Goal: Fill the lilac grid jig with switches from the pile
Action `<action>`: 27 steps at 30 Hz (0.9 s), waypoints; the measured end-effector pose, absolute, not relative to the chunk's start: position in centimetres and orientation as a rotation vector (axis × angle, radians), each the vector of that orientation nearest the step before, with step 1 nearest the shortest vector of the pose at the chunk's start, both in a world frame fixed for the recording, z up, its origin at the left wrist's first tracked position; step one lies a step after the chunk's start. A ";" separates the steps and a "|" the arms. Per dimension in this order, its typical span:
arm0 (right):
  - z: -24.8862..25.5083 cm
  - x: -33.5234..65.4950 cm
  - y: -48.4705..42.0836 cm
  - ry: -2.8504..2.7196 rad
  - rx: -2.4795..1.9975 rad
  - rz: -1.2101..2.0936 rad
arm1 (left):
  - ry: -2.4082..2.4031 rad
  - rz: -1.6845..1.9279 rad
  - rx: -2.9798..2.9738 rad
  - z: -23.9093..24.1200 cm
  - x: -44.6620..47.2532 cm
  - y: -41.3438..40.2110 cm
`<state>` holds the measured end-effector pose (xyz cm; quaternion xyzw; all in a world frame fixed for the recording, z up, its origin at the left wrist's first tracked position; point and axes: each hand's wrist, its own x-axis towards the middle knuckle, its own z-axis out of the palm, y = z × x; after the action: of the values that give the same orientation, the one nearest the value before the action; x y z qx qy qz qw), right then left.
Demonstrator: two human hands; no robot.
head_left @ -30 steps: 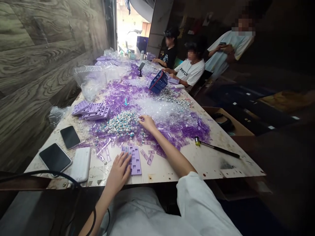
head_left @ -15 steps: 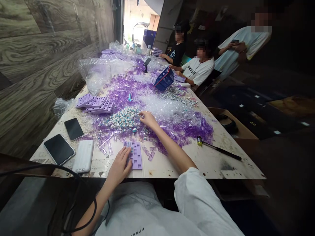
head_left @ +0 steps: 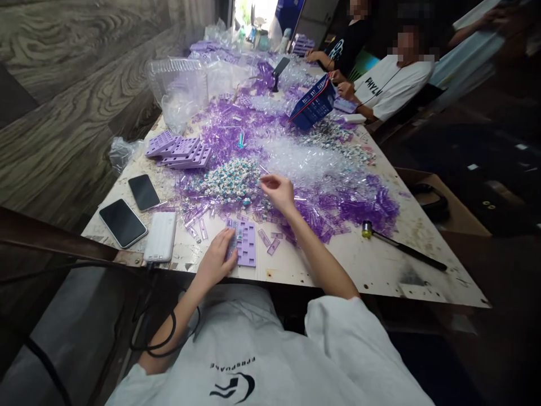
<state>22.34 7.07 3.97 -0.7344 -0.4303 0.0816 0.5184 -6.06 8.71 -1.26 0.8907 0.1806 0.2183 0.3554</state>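
So the right hand has lifted off the pile of white pieces, fingers curled, contents unclear. Left hand stays flat, fingers spread, touching the purple tray on the counter.

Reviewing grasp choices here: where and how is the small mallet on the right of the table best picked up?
Probably by the dark handle, around its middle, coming from above. The mallet lies flat on bare table with its yellowish head toward the purple clips, so the slim handle is clear on both sides.
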 end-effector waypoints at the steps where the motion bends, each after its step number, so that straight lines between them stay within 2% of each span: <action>1: 3.7 20.6 5.6 -1.018 -1.669 0.325 | 0.477 0.568 2.299 -1.2 -6.0 8.7; 3: 2.7 17.1 2.4 -1.048 -1.601 0.606 | 0.496 0.575 2.303 -1.2 -6.0 8.7; 5: 1.5 14.3 -0.4 -1.057 -1.655 0.734 | 0.510 0.572 2.312 -1.2 -5.9 8.8; 11: 0.0 12.1 -3.1 -1.168 -1.861 0.448 | 0.499 0.530 2.320 -1.2 -5.9 9.0; 27: 1.0 11.3 -1.0 -1.298 -1.750 0.418 | 0.491 0.542 2.290 -0.9 -5.9 8.9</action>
<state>11.29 -0.96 0.97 -0.7063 -0.5240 0.1687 0.4452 -5.89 8.87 -0.89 0.8886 0.1907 0.2103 0.3603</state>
